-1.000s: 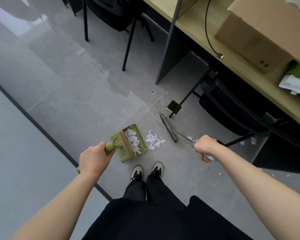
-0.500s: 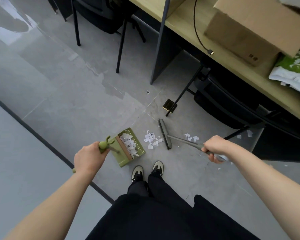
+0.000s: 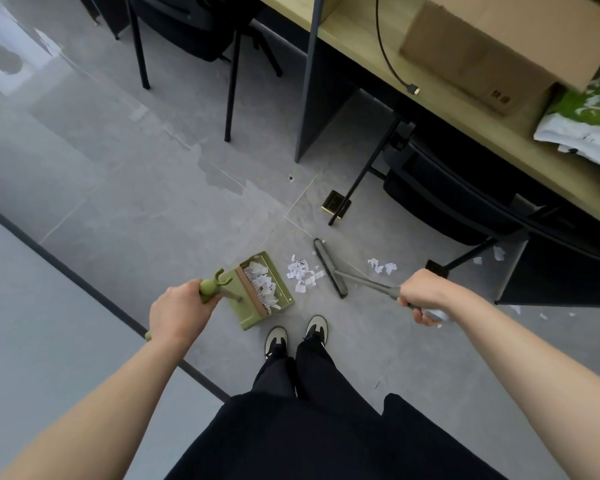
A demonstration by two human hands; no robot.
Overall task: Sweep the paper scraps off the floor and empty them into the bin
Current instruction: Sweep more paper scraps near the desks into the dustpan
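**scraps sit between broom and pan**

my right hand [image 3: 426, 295] is clamped on the broom [image 3: 329, 268] handle, my left hand [image 3: 179, 311] wrapped round the dustpan [image 3: 257, 299] handle. the scrap pile [image 3: 302, 273] lies just left of the broom head, pan mouth just beyond. the head's long axis runs near-to-far, so the push goes leftward. stray scraps [image 3: 381, 266] wait to its right.
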